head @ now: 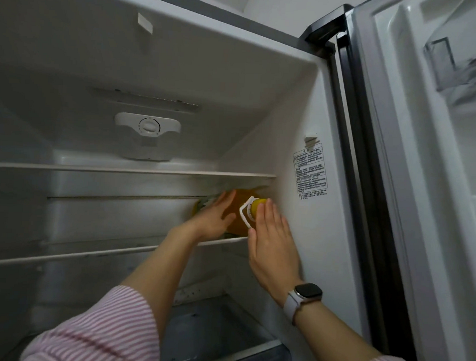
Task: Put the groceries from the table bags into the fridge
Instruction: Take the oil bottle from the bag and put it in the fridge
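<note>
A large bottle of yellow oil [239, 221] lies on its side on the middle fridge shelf [94, 253], against the right inner wall. Its yellow cap [257, 204] and white carry handle [246, 211] point toward me. My left hand [216, 217] rests flat on the bottle's left side, fingers together. My right hand [272, 241] presses flat against the cap end, fingers extended. Neither hand wraps around the bottle. The bottle's far end is hidden in shadow.
The fridge door [434, 160] stands open on the right, with a clear door bin [451, 69] up high. A thermostat dial [148, 127] sits on the back wall above the upper shelf [124, 170]. A drawer [220, 336] lies below.
</note>
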Demonstrator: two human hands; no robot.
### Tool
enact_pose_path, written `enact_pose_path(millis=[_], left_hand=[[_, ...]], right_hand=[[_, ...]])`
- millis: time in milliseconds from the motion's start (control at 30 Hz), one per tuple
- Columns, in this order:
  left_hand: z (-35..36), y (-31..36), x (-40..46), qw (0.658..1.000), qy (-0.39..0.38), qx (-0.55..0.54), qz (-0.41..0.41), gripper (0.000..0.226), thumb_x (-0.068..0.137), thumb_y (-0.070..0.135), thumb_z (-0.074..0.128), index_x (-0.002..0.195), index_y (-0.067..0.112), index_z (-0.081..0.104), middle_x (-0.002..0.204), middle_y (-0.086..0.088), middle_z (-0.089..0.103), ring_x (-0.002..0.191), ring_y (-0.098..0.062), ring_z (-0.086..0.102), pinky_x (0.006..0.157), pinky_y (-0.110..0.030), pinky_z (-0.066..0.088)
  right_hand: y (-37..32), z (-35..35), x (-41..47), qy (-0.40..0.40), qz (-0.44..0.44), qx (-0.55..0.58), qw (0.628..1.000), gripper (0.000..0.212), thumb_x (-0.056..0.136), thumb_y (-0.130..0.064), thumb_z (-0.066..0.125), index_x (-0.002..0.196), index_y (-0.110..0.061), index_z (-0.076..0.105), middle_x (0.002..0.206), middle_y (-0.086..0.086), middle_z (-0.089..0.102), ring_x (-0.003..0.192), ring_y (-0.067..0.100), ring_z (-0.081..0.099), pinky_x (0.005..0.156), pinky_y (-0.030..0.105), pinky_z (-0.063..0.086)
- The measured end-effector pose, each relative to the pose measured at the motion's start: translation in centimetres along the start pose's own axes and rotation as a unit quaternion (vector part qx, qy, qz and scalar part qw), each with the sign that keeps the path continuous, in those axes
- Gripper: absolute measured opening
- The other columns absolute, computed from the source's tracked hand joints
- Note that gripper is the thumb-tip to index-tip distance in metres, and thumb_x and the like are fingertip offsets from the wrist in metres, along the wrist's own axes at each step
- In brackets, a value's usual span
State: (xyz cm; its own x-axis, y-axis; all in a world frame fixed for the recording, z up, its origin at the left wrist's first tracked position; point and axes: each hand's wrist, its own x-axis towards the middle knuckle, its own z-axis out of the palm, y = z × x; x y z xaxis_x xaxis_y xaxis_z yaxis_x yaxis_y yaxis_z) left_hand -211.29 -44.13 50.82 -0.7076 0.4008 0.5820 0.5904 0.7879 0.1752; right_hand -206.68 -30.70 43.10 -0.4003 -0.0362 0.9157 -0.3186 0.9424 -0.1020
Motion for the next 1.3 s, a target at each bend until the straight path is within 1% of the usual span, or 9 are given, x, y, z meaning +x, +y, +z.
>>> enact_pose_path(millis=[167,300,433,567,700,900,1033,1167,1300], left_hand=[[-1.1,-1.3,-1.4,0.999,0.008,0.033,-0.038,0.060,0.095,0.028,0.045,0.147,0.030,0.014,0.154,0.000,0.021,0.138,-0.022,0.026,0.112,-0.041,0.027],[-2.9,0.6,-5.9,0.976,0.154,0.139,-0.073,0.044,0.095,0.026,0.042,0.139,0.024,0.037,0.143,-0.006,0.040,0.126,-0.027,0.043,0.098,-0.041,0.039],[-1.8,2.1,-11.1,0.934,0.318,0.158,-0.032,0.036,0.088,0.015,0.053,0.124,0.012,0.055,0.125,-0.012,0.058,0.110,-0.032,0.056,0.093,-0.046,0.041],[1.5,2.0,-18.0,0.906,0.375,0.181,-0.070,0.035,0.082,0.014,0.057,0.117,0.012,0.059,0.118,-0.012,0.062,0.106,-0.030,0.059,0.089,-0.043,0.043],[5.6,1.7,-26.5,0.918,0.318,0.195,-0.133,0.045,0.076,0.025,0.041,0.115,0.012,0.060,0.114,-0.011,0.064,0.101,-0.028,0.062,0.085,-0.040,0.047],[12.3,3.7,-40.7,0.941,0.149,0.196,-0.234,0.045,0.077,0.027,0.038,0.117,0.013,0.055,0.120,-0.012,0.060,0.109,-0.029,0.058,0.089,-0.052,0.046],[14.1,8.2,-51.5,0.934,0.112,0.182,-0.285,0.042,0.081,0.025,0.038,0.118,0.014,0.055,0.121,-0.009,0.060,0.110,-0.025,0.058,0.087,-0.042,0.048],[13.5,12.5,-65.2,0.894,0.043,0.209,-0.393,0.041,0.078,0.027,0.042,0.113,0.015,0.060,0.113,-0.006,0.065,0.098,-0.024,0.063,0.078,-0.037,0.051],[10.6,18.1,-80.5,0.807,-0.019,0.222,-0.547,0.040,0.075,0.026,0.054,0.113,0.017,0.060,0.112,-0.008,0.066,0.101,-0.029,0.063,0.082,-0.044,0.050]], right_hand=[[-0.4,0.3,0.3,-0.048,0.016,-0.018,0.999,0.062,0.091,-0.039,0.008,0.146,-0.012,-0.003,0.156,0.007,-0.001,0.143,0.019,-0.001,0.115,0.033,-0.001],[-0.8,0.1,0.0,-0.036,0.032,0.037,0.998,0.058,0.094,-0.033,0.022,0.146,-0.011,0.007,0.156,0.009,0.007,0.143,0.022,0.007,0.116,0.040,0.005],[-3.0,-0.5,-2.4,0.010,0.050,0.162,0.985,0.056,0.090,-0.028,0.029,0.144,-0.013,0.023,0.153,0.006,0.021,0.141,0.022,0.018,0.116,0.041,0.014],[-5.0,-0.3,-7.7,0.044,0.047,0.262,0.963,0.046,0.088,-0.022,0.036,0.130,-0.007,0.047,0.138,0.013,0.045,0.128,0.027,0.038,0.106,0.032,0.026],[-6.2,0.1,-15.0,0.017,0.023,0.310,0.950,0.044,0.081,-0.023,0.035,0.109,-0.001,0.061,0.111,0.018,0.063,0.104,0.034,0.056,0.094,0.032,0.036],[-7.1,-2.2,-28.9,-0.166,0.019,0.333,0.928,0.044,0.085,-0.025,0.034,0.115,-0.005,0.059,0.116,0.012,0.060,0.113,0.027,0.049,0.098,0.027,0.033],[-9.9,-6.0,-37.5,-0.246,-0.002,0.371,0.895,0.038,0.088,-0.022,0.038,0.114,-0.006,0.059,0.115,0.010,0.060,0.111,0.015,0.043,0.097,0.023,0.032],[-15.7,-10.7,-46.7,-0.318,-0.053,0.405,0.856,0.039,0.086,-0.022,0.037,0.108,-0.002,0.062,0.106,0.015,0.063,0.102,0.022,0.048,0.091,0.035,0.040],[-23.5,-16.9,-56.6,-0.454,-0.100,0.414,0.783,0.036,0.086,-0.020,0.040,0.112,-0.005,0.061,0.109,0.014,0.063,0.103,0.034,0.055,0.093,0.042,0.041]])
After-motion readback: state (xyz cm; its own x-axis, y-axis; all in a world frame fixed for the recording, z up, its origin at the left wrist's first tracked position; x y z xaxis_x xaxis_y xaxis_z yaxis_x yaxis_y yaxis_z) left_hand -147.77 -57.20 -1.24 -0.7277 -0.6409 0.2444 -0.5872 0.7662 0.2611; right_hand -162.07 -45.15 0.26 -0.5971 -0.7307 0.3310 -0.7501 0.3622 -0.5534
